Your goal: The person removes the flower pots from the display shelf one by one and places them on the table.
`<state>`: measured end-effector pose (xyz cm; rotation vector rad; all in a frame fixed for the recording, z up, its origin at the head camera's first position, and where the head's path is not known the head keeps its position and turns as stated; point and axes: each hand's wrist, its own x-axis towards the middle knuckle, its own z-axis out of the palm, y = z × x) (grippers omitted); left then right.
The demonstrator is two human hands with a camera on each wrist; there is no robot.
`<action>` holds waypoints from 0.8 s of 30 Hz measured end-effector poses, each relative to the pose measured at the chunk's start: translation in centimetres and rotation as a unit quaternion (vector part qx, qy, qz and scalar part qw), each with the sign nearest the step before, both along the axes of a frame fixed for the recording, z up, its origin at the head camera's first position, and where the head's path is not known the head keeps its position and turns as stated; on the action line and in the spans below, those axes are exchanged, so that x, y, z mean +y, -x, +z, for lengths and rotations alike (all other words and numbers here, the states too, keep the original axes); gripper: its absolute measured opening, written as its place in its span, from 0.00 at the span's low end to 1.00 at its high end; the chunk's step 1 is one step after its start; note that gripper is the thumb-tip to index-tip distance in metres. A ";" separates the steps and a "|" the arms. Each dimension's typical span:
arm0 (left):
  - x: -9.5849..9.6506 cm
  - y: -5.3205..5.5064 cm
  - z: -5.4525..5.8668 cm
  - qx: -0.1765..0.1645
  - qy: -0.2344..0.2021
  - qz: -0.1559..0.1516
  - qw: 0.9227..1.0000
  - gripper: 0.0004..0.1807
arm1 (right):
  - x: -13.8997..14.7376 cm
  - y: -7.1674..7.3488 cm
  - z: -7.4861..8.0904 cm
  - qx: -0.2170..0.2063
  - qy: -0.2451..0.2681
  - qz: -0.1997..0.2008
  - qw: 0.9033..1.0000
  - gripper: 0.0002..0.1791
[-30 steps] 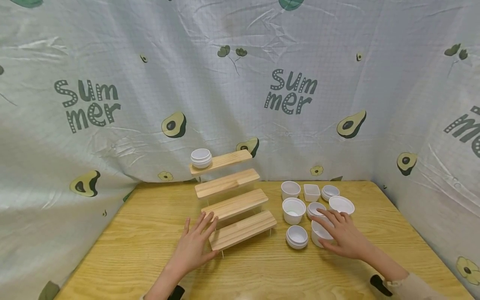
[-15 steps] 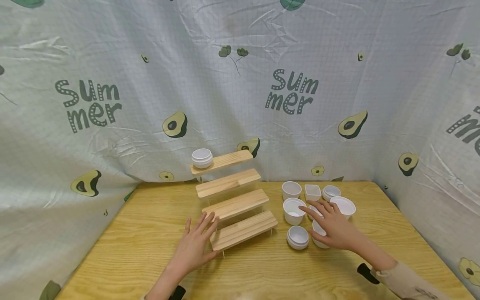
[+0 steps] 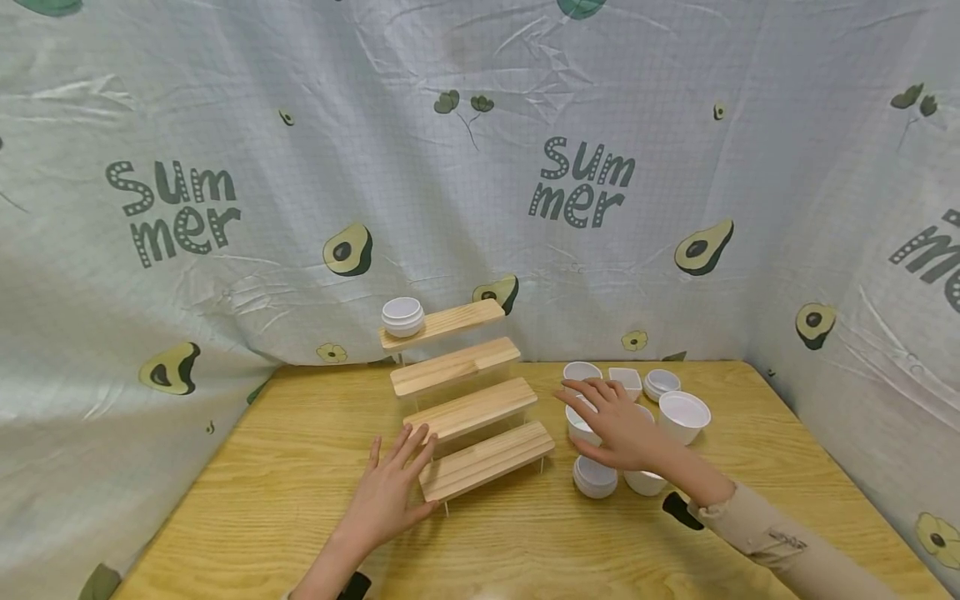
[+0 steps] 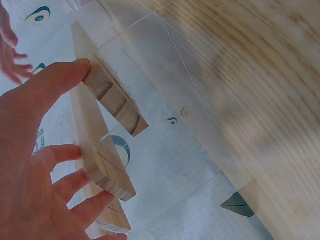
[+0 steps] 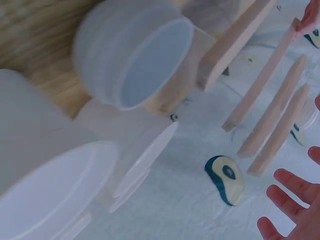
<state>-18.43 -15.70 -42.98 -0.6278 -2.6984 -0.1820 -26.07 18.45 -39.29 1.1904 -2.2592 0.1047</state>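
My left hand (image 3: 387, 493) rests at the left end of a tiered wooden display stand (image 3: 487, 463). In the left wrist view its thumb touches the end of one board (image 4: 114, 97), and other fingers touch the board (image 4: 102, 160) beside it. My right hand (image 3: 618, 427) hovers with spread fingers over a group of white cups, holding nothing. It partly hides a deep cup (image 3: 581, 421). A low ridged bowl (image 3: 596, 477) stands just in front of it, close in the right wrist view. Another ridged white bowl (image 3: 403, 317) sits on the top tier's left end.
Around the right hand stand a square cup (image 3: 626, 382), a small ridged bowl (image 3: 662, 384), a wide cup (image 3: 683, 417) and a round cup (image 3: 582, 372) at the back. A printed cloth (image 3: 465, 192) hangs behind the wooden table (image 3: 255, 500).
My right hand has moved left and slightly away across the cups, uncovering the wide cup and covering the deep cup. The left hand and the stand have kept their places.
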 end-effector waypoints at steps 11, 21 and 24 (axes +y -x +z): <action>-0.1 0.0 -0.1 -0.001 0.005 0.002 1.000 0.46 | -4.0 1.4 1.7 0.006 -0.004 0.033 0.999 0.34; 0.0 -0.1 0.0 -0.001 0.003 0.002 1.000 0.46 | -8.5 3.1 4.0 0.006 -0.011 0.033 0.999 0.32; 0.0 -0.1 0.1 0.001 0.003 0.003 1.000 0.46 | -10.1 3.6 4.7 0.014 -0.004 0.035 0.999 0.32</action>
